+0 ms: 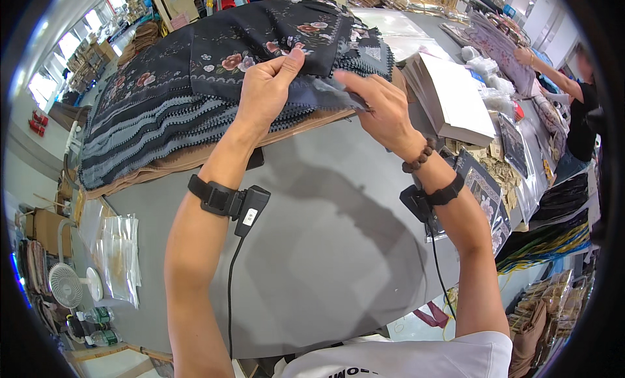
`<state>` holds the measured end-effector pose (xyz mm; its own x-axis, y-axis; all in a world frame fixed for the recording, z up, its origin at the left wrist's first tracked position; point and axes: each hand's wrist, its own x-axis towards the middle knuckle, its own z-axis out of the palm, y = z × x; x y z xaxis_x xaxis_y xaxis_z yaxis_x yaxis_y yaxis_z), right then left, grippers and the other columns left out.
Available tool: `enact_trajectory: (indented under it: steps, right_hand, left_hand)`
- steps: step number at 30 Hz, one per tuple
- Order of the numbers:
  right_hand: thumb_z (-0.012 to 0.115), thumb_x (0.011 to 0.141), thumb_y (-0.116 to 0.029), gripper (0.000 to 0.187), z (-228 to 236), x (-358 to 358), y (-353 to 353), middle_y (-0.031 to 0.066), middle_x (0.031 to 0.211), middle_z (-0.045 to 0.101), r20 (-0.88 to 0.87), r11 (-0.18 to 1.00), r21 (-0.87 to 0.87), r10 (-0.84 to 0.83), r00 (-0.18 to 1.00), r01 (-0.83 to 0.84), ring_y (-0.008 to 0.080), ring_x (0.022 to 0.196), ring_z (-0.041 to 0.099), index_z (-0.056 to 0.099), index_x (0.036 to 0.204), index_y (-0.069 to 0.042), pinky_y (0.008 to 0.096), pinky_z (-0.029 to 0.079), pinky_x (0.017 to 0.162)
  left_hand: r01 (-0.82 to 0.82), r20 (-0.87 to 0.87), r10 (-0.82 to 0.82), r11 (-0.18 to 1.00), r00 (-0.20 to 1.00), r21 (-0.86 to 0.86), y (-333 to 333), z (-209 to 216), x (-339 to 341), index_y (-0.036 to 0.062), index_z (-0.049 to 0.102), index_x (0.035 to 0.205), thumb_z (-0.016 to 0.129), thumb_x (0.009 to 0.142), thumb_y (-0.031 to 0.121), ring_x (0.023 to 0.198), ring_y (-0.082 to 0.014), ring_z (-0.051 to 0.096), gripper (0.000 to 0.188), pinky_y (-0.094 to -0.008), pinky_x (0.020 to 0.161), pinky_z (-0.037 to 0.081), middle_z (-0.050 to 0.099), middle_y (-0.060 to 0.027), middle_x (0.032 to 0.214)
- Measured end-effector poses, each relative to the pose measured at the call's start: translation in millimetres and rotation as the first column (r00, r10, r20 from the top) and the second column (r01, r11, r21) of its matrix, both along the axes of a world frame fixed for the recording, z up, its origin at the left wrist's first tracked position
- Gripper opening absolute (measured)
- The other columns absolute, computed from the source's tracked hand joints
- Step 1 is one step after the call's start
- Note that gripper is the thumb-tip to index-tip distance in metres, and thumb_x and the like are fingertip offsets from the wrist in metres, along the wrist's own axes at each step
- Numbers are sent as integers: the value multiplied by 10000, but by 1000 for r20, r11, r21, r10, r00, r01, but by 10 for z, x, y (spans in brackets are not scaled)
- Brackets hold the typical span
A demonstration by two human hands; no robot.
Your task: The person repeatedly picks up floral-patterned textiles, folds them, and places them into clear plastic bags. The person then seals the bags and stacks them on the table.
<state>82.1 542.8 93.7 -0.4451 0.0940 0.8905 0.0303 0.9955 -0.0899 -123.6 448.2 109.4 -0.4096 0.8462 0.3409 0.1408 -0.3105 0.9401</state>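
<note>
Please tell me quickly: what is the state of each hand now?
Left hand: closed, holding the dark flowered cloth.
Right hand: partly blurred, but closed, holding the same cloth.

A grey worktable [306, 267] spans the centre. Clear plastic sleeves [122, 257] lie at its left edge. A white electric fan [66, 285] is positioned left of them, above plastic bottles [101, 337] in the view. A thick white paper stack [456, 101] occupies the right side, near small tan tags [500, 169].
</note>
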Motion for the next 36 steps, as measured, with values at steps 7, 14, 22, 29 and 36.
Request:
enact_trajectory:
  steps: [7,14,22,29,36]
  right_hand:
    - [730,696,94,402,286,-117,-19,72,828,680,-43,998,59,-7,999,10,255,761,679,775,1044,-102,362,557,651]
    - [766,649,148,331,493,349,-85,139,995,748,-170,980,165,-78,982,107,319,868,722,725,933,-17,360,577,804]
    - [668,941,75,213,298,1246,47,140,1046,771,-85,925,-14,-379,922,379,217,952,728,738,1137,29,322,557,876]
    - [674,1043,-299,370,7,2659,1026,68,1105,760,-121,649,-579,-667,735,494,118,962,663,732,1203,29,260,523,875]
    - [719,1008,-352,430,12,3396,1449,81,1092,756,-212,572,-673,-757,619,469,127,930,656,726,1211,28,261,517,854]
  left_hand:
    - [-176,-223,221,962,949,207,-43,-29,166,-7,764,889,725,999,387,642,-62,442,411,-248,605,387,609,55,702]
    - [317,363,-251,939,897,-135,-276,-80,397,-17,701,1193,657,1027,465,919,-174,679,512,-319,803,524,737,-104,1063]
    - [-331,775,52,921,630,206,-106,188,-529,21,592,1264,657,999,87,1076,-264,662,280,-467,939,562,662,-119,1218]
    - [-678,691,462,733,556,55,-918,-129,-2100,32,627,1034,668,927,34,826,-236,647,115,-414,714,597,650,-105,1012]
    - [-852,614,774,418,153,-315,-2315,-557,-2955,-47,644,1107,653,946,81,844,-258,680,206,-400,671,558,683,-121,1059]
